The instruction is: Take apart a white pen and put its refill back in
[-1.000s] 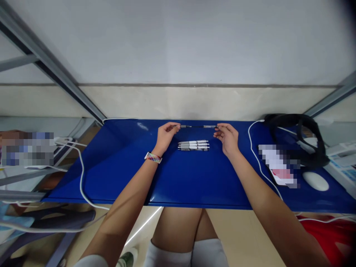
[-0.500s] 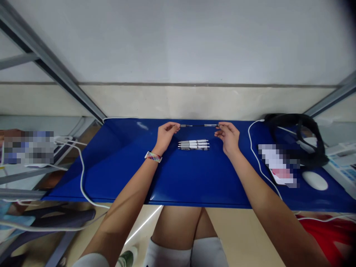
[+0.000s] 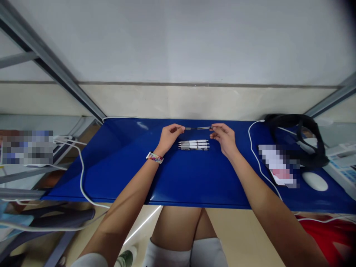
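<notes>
My left hand [image 3: 169, 136], wearing a multicoloured woven wristband [image 3: 155, 157], pinches a short grey pen front part [image 3: 188, 128] between thumb and fingertips. Across from it, my right hand [image 3: 224, 138] pinches the end of a clear pen barrel [image 3: 204, 128]. The two pieces lie nearly in line, level above the far side of the blue table [image 3: 200, 178]. A dark stretch shows between them; whether they touch is too small to tell. Just below lie several white and grey pens [image 3: 194, 144], side by side with tips pointing left.
To the right are a black head strap [image 3: 297, 122], a partly blurred phone [image 3: 278, 167], a white mouse [image 3: 315, 181] and a white cable [image 3: 253, 152]. Another white cable [image 3: 82, 170] hangs over the left edge. A wall [image 3: 178, 102] stands behind the table, with a metal frame post [image 3: 63, 76] at left.
Both hands have moved toward each other, bringing the grey front part and the clear barrel closer together. The row of pens has stayed put.
</notes>
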The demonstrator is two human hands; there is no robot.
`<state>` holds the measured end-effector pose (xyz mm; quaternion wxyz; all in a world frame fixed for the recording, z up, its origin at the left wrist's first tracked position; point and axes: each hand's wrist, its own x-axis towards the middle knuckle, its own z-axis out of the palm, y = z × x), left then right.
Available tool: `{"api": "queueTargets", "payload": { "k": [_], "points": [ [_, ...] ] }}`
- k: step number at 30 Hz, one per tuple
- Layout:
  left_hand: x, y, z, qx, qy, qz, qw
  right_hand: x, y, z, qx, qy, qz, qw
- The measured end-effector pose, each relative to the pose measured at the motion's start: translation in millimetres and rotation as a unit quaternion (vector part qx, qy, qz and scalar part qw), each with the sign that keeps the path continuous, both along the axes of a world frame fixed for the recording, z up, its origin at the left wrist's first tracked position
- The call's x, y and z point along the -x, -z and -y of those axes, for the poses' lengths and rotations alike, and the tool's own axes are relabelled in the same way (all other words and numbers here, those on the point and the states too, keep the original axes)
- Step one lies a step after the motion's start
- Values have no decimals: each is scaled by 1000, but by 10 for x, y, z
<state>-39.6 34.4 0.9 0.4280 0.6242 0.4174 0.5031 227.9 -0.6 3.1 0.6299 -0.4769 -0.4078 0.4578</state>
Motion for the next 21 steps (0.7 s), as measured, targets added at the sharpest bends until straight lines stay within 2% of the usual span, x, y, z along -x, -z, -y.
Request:
{"api": "queueTargets", "payload": {
  "k": [3, 8, 13, 17, 21],
  "points": [
    [-32, -24, 48, -24, 14, -60, 998, 51, -27, 41, -8, -53, 29, 998],
    [-40, -3, 56, -35, -7, -107, 994, 73, -22, 48, -46, -60, 52, 996],
    [-55, -31, 87, -29, -8, -65, 997, 68, -10, 49, -27, -71, 40, 996],
    [-88, -65, 122, -16, 48, 6, 999, 72, -14, 58, -4, -76, 5, 997],
    [-104, -58, 121, 7, 71, 37, 997, 90, -15, 63, 5, -80, 3, 997]
  ]
}}
